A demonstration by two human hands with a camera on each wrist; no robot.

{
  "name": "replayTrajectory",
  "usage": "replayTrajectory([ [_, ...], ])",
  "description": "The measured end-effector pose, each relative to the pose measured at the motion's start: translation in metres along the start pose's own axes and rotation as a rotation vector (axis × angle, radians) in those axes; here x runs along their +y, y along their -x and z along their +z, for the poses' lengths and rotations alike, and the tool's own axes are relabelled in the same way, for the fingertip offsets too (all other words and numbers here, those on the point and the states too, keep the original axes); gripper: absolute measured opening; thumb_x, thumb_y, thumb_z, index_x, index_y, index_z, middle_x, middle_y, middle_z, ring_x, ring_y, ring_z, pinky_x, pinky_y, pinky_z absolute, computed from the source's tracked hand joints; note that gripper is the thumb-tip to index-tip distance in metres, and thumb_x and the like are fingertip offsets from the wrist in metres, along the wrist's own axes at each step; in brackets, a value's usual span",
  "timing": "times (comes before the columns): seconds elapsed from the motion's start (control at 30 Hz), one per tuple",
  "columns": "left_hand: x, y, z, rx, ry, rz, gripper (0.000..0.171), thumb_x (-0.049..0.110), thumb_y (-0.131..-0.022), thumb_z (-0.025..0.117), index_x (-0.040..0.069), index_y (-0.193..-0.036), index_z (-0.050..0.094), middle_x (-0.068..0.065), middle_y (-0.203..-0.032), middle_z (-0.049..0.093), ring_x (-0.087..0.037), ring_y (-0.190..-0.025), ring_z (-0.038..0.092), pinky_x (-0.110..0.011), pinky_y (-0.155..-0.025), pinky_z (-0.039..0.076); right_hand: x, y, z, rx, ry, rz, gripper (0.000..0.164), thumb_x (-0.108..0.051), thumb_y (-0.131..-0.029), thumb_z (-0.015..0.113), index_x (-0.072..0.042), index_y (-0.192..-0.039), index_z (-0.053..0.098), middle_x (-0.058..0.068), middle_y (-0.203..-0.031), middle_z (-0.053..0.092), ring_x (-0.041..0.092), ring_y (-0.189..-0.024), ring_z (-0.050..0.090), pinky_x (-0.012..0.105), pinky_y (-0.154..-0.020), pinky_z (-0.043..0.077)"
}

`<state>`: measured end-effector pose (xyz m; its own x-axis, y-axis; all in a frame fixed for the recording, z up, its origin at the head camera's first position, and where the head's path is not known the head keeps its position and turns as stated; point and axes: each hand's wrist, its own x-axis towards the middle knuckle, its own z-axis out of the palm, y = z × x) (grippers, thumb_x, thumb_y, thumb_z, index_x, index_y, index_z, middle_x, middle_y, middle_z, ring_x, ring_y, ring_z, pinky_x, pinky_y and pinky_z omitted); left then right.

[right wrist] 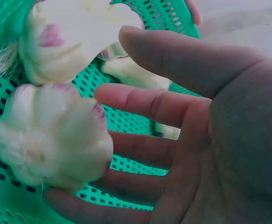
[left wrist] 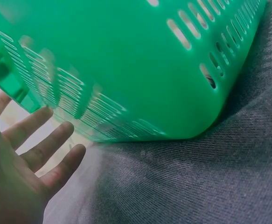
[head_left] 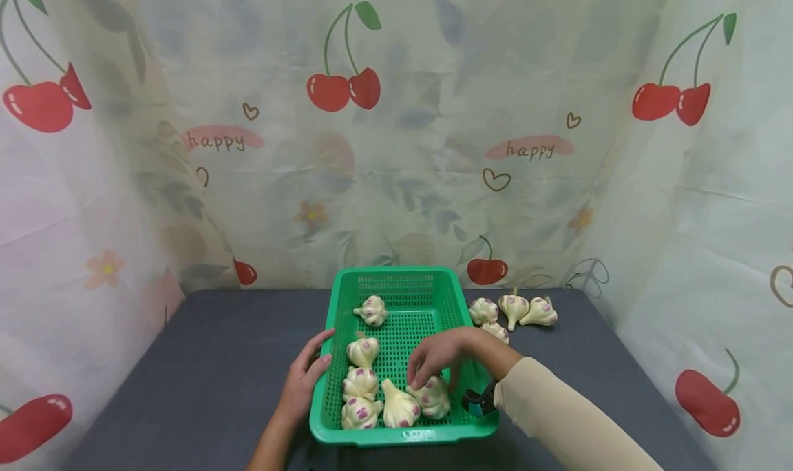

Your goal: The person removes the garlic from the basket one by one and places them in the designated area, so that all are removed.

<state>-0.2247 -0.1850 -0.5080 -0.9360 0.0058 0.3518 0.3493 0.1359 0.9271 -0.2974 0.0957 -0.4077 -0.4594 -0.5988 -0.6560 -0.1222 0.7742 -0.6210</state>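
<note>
A green plastic basket (head_left: 427, 435) on the dark table holds several garlic bulbs with purple patches. My left hand (head_left: 301, 378) rests against its left rim, fingers extended; from the left wrist, those fingers (left wrist: 52, 144) spread beside the slotted outer wall. Inside the basket, my right hand (head_left: 441, 352) reaches down over a garlic bulb (head_left: 436, 398) at the front right. Seen from the right wrist, the fingers are nearly straight and touch that bulb (right wrist: 52, 135) from the side, while the thumb stands away from it. A long-necked bulb (head_left: 400, 405) lies just left of it.
More bulbs line the basket's left side, among them a lone bulb (head_left: 372, 311) toward the back. Outside, to the right, lies a group of garlic bulbs (head_left: 513, 308) on the dark tabletop (head_left: 235, 368). A printed curtain (head_left: 409, 182) hangs behind and at both sides.
</note>
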Motion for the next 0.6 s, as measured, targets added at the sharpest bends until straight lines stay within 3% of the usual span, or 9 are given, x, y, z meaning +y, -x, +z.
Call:
replayTrajectory([
  [0.27,-0.0001,0.0002,0.0000,-0.013,0.009,0.001,0.041,0.013,-0.102,0.049,0.010,-0.143,0.048,-0.022,-0.133,0.053,-0.034,-0.113,0.055,-0.032,-0.084,0.050,0.0008,-0.0051,0.0013,-0.120,-0.030,-0.022,0.020,-0.008,-0.090,0.069,-0.009,-0.110,0.069,0.002,-0.122,0.061,0.020,-0.118,0.053,0.046,-0.081,0.053],
  [0.43,-0.0009,-0.0007,0.0000,-0.010,0.012,0.005,0.041,0.013,-0.102,0.049,0.011,-0.143,0.048,-0.022,-0.134,0.052,-0.036,-0.112,0.055,-0.033,-0.084,0.050,0.0033,-0.0065,0.0008,-0.145,-0.020,-0.026,0.023,-0.001,-0.089,0.067,-0.010,-0.110,0.067,0.004,-0.129,0.057,0.018,-0.121,0.051,0.045,-0.084,0.052],
  [0.6,-0.0008,0.0000,0.0010,-0.005,-0.003,0.012,0.041,0.013,-0.102,0.049,0.011,-0.143,0.049,-0.021,-0.135,0.052,-0.035,-0.113,0.055,-0.033,-0.084,0.050,0.0055,-0.0073,0.0025,-0.145,0.022,-0.052,0.022,0.002,-0.088,0.068,-0.007,-0.108,0.063,0.008,-0.126,0.058,0.016,-0.112,0.056,0.044,-0.082,0.053],
])
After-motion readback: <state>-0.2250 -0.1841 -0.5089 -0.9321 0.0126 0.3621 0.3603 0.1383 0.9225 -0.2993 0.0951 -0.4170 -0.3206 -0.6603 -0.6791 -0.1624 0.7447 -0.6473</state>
